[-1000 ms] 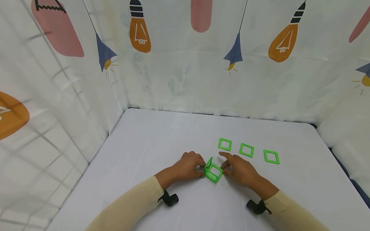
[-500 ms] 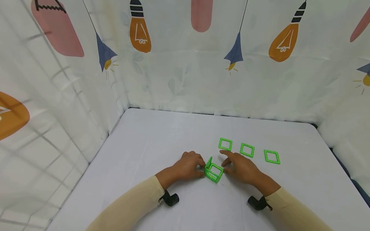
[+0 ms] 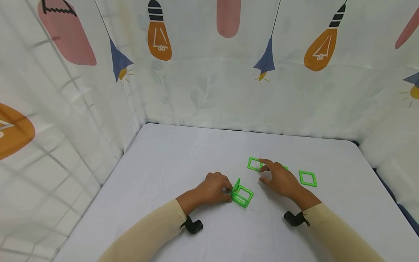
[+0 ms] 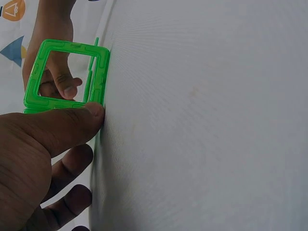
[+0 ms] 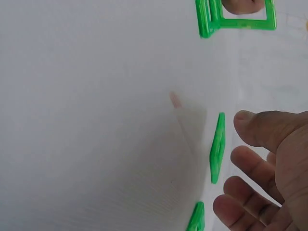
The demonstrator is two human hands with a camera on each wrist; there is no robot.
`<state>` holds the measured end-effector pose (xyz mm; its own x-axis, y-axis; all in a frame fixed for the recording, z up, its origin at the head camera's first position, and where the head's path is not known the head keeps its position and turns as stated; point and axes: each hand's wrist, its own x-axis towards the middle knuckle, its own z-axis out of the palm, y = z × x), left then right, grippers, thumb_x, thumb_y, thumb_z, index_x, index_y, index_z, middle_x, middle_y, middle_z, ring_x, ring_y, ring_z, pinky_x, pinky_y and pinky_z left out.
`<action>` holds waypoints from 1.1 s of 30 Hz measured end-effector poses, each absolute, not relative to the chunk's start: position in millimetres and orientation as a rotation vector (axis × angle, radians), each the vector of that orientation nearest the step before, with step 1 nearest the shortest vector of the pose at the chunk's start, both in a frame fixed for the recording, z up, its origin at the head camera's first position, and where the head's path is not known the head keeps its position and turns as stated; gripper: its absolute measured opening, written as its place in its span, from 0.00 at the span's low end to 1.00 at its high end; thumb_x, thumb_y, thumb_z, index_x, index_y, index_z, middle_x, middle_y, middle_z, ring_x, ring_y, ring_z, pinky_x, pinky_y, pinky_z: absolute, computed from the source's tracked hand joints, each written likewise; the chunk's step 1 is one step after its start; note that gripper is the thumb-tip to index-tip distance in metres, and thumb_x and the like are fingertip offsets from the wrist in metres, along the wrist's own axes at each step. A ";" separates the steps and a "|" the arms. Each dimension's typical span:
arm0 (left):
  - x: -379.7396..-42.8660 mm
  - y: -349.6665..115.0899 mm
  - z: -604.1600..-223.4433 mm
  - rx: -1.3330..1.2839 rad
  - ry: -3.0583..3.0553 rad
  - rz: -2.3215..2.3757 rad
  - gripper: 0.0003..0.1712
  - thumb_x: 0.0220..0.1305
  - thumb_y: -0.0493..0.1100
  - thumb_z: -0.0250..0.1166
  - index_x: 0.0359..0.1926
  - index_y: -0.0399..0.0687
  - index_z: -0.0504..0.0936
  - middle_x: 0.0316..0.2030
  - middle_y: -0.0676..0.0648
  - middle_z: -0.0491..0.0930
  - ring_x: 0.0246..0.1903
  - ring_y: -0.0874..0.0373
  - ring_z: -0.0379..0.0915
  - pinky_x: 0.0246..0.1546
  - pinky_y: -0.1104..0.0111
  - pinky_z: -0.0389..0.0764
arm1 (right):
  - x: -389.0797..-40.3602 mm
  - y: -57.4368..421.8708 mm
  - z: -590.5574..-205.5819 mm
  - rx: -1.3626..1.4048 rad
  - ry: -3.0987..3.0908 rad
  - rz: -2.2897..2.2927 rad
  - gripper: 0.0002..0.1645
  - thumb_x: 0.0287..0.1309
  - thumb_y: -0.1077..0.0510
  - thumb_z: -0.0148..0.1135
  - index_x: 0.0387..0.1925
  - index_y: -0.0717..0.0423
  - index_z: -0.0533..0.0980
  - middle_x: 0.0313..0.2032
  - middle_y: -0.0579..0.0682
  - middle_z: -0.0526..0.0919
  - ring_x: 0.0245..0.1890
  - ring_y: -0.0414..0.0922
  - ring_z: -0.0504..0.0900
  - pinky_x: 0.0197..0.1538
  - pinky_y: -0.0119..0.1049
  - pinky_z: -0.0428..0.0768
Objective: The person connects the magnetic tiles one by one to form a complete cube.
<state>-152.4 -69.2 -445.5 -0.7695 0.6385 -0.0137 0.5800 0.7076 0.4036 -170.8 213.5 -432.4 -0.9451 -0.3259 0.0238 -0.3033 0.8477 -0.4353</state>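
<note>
Head view centres on a joined piece of bright green, see-through plastic square frames (image 3: 242, 196), which sits on a white cloth-covered table (image 3: 183, 156) with one frame standing up from the rest. At the near-left side of this joined piece is the person's left hand (image 3: 214, 188), its thumb and fingers pinching the edge; in the left wrist view the thumb presses at a lower corner, while the forefinger's contact is hidden.

Beyond the joined piece and to its right hovers the right hand (image 3: 281, 178), fingers loosely bent and spread, thumb apart, grasping nothing. Beneath or beside it are three loose hollow square frames of the same green plastic: one beyond the joined piece and slightly to its right (image 3: 249, 163), a second farther right, mostly covered by the hand (image 3: 286, 167), and a third farthest right (image 3: 300, 177). The forefinger overlaps the first in the head view; whether it touches cannot be told.

Each frame looks light and stiff, smooth enough to slide on the cloth, and unlikely to crush. A fingertip pinch across an outer bar should suit best. The joined piece probably hinges or parts along its seams, so steadying it low, near a corner, seems wise.
</note>
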 end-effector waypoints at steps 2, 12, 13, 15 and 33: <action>-152.6 -68.7 -445.8 0.988 2.757 0.578 0.14 0.56 0.51 0.79 0.44 0.58 0.92 0.40 0.65 0.83 0.44 0.66 0.70 0.47 0.64 0.66 | -174.4 215.6 -431.6 -0.506 2.965 -0.698 0.44 0.62 0.55 0.72 0.75 0.54 0.63 0.54 0.48 0.84 0.59 0.56 0.77 0.54 0.55 0.78; -154.0 -69.3 -446.5 0.978 2.750 0.580 0.14 0.56 0.50 0.79 0.45 0.59 0.92 0.41 0.65 0.83 0.44 0.66 0.70 0.48 0.64 0.66 | -188.9 219.1 -429.6 -0.499 2.985 -0.674 0.44 0.64 0.53 0.71 0.76 0.55 0.62 0.58 0.53 0.82 0.63 0.59 0.74 0.56 0.57 0.76; -154.1 -69.3 -446.8 0.976 2.749 0.582 0.14 0.56 0.50 0.79 0.45 0.59 0.92 0.41 0.66 0.83 0.44 0.66 0.70 0.48 0.64 0.66 | -190.0 219.4 -429.5 -0.497 2.984 -0.675 0.44 0.65 0.53 0.71 0.76 0.56 0.62 0.58 0.54 0.82 0.63 0.59 0.73 0.56 0.57 0.76; -154.3 -69.3 -447.3 0.978 2.748 0.584 0.14 0.56 0.50 0.79 0.45 0.59 0.92 0.41 0.66 0.83 0.44 0.66 0.70 0.48 0.64 0.66 | -193.0 220.1 -429.7 -0.491 2.981 -0.675 0.44 0.65 0.53 0.70 0.76 0.56 0.62 0.59 0.54 0.81 0.63 0.60 0.73 0.57 0.58 0.75; -155.2 -69.4 -449.6 0.984 2.749 0.595 0.13 0.55 0.50 0.80 0.43 0.60 0.92 0.40 0.67 0.82 0.43 0.67 0.69 0.46 0.64 0.65 | -212.3 219.1 -434.1 -0.450 2.917 -0.648 0.43 0.66 0.52 0.69 0.76 0.58 0.61 0.62 0.57 0.79 0.66 0.62 0.70 0.61 0.59 0.72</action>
<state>-155.2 -69.4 -449.6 -0.7705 0.6372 -0.0174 0.5729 0.7042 0.4193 -212.3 219.1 -434.1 -0.9486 -0.3123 -0.0516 -0.2610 0.8640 -0.4305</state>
